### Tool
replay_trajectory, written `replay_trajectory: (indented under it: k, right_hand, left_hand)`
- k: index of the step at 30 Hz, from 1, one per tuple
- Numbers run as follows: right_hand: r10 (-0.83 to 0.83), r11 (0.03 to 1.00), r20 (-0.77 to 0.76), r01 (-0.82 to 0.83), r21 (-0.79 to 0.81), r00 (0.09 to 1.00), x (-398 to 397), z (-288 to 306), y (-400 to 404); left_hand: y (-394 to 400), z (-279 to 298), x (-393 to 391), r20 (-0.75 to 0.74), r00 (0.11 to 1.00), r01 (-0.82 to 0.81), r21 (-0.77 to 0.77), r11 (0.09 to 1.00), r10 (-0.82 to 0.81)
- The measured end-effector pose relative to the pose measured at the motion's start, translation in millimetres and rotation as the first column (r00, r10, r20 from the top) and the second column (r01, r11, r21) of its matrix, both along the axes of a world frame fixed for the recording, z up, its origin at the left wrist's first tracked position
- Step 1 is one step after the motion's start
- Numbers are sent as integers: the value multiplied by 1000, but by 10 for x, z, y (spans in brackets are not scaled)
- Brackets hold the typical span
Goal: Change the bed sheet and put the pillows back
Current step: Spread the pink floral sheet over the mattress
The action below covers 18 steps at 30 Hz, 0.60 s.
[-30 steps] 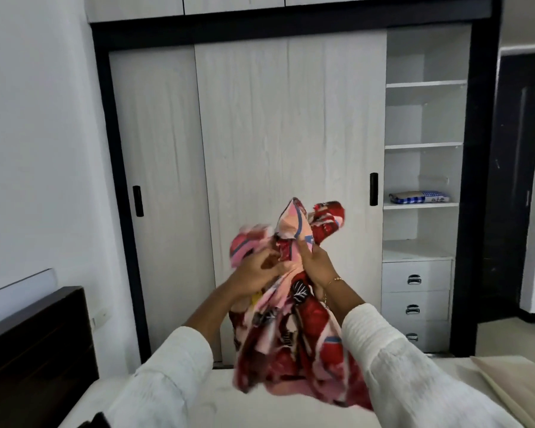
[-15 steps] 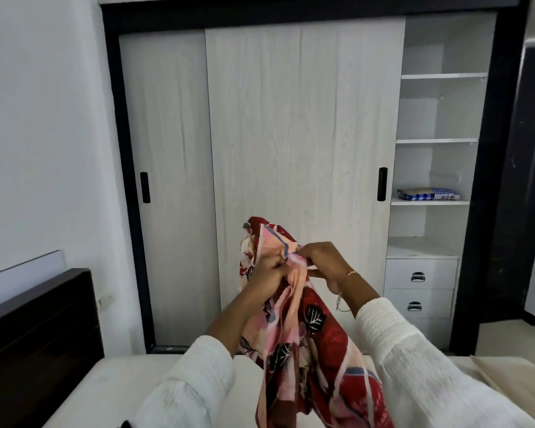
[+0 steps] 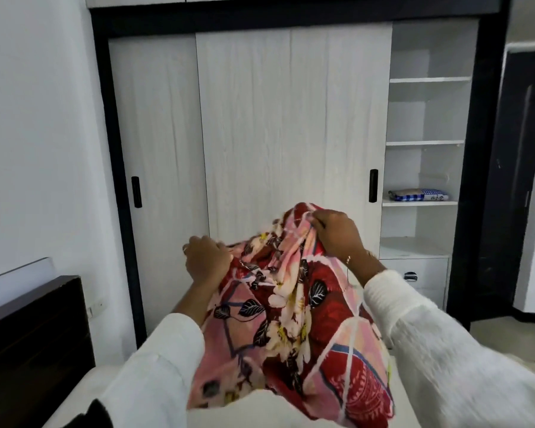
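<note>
Sheet point(image 3: 291, 319) bunched up in front of me, above the bed point(image 3: 84, 393): my left hand point(image 3: 207, 261) is fisted round one gathered edge, my right hand point(image 3: 337, 236) pinches a higher fold, and the rest hangs between my sleeves. In the wardrobe point(image 3: 291, 118) ahead, one open shelf point(image 3: 419, 203) holds a folded blue-checked cloth point(image 3: 417, 194); drawers sit below.
</note>
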State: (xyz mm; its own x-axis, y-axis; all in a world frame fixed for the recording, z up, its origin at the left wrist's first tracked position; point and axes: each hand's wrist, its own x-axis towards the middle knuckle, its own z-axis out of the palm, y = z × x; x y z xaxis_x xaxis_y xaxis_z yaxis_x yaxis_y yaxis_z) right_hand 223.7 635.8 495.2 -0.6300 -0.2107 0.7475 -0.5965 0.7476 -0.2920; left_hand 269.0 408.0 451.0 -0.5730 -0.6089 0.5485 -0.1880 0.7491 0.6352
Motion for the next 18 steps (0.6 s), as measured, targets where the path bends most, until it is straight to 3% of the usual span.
replay_trajectory:
  k: [2,4,7,9,12,14,16,17,18]
  right_hand:
    - [-58,998,-60,60,23,997,47,274,-49]
    - [-83,988,-214,52,-146,973,80,574,-65]
    - [-8,991,-202,-19,-134,979,65,722,-110]
    - [25,962,-201,-78,-262,979,55,703,-134]
    - [138,802,-145,-196,-564,980,-16,736,-96]
    - [206,693,-77,-201,-692,976,-112,766,9]
    - [262,592,-24,-180,-785,965,-202,744,134]
    - [309,508,-2,-167,-845,951,-224,702,192]
    - [357,424,14,-148,-893,934,-268,625,252]
  left_hand:
    - [102,46,-40,-67,989,132,-49,990,-136]
    - [260,119,-76,-136,911,385,-53,921,-389]
    - [555,211,-62,-61,808,585,-19,811,-585]
    - [682,209,-61,-20,721,690,122,714,-693]
    - [801,107,-98,100,504,787,354,504,-858]
    - [829,29,-157,234,531,741,338,580,-815]
    - [785,34,-225,504,657,651,-4,759,-561]
    - [753,77,-230,585,717,587,-214,781,-378]
    - [710,154,-235,558,797,497,-390,775,-231]
